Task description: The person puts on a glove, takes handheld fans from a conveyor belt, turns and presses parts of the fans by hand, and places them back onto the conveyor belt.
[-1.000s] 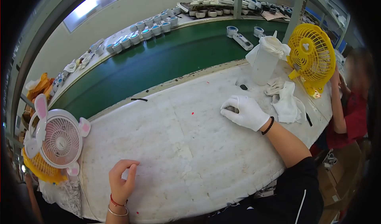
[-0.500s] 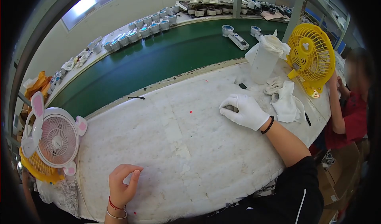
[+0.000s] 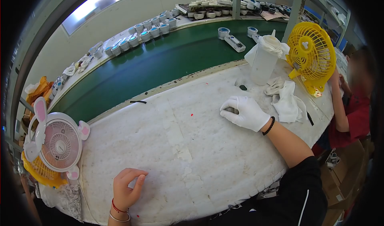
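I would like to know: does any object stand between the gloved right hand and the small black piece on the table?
Nothing visible stands between the gloved right hand and the small black piece; only white table surface shows there. The translucent bottle stands to the piece's right, outside that short path.

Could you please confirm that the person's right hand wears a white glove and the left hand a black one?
Not quite: the left hand is bare, with no glove on it, as the head view shows. The right hand does wear a white glove.
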Action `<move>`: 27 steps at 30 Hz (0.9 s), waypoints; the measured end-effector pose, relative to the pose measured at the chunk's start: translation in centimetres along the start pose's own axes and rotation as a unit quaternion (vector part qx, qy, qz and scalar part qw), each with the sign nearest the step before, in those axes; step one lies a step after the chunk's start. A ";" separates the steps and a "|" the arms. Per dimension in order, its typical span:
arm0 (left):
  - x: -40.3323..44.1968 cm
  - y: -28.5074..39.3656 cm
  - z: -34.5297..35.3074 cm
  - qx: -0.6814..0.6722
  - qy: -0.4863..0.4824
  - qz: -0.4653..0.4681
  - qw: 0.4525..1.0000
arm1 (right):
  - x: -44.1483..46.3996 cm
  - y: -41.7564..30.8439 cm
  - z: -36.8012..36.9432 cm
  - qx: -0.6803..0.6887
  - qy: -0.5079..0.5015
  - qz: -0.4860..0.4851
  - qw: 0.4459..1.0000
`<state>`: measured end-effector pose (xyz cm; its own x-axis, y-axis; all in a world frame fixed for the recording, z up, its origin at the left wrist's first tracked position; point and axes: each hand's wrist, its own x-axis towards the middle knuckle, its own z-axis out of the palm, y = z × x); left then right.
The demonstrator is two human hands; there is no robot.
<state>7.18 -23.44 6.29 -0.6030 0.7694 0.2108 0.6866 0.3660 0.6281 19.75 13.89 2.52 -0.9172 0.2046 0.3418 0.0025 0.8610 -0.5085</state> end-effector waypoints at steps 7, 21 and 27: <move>-0.1 0.2 0.0 -0.002 -0.008 0.005 1.000 | 0.0 -0.3 -0.2 -0.005 -0.003 0.006 1.000; -0.3 0.3 0.9 -0.040 -0.021 0.067 0.997 | 9.1 4.7 -0.1 -0.200 0.104 -0.054 0.973; -0.5 0.3 1.1 -0.049 -0.034 0.083 0.995 | 16.6 13.3 2.5 -0.322 0.253 0.141 0.901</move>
<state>8.12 -23.14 5.58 -0.4528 0.8501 0.2691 0.7303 0.1804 0.6588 3.58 27.58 -0.49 -0.5445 0.5039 0.6705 0.5884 0.7992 -0.1229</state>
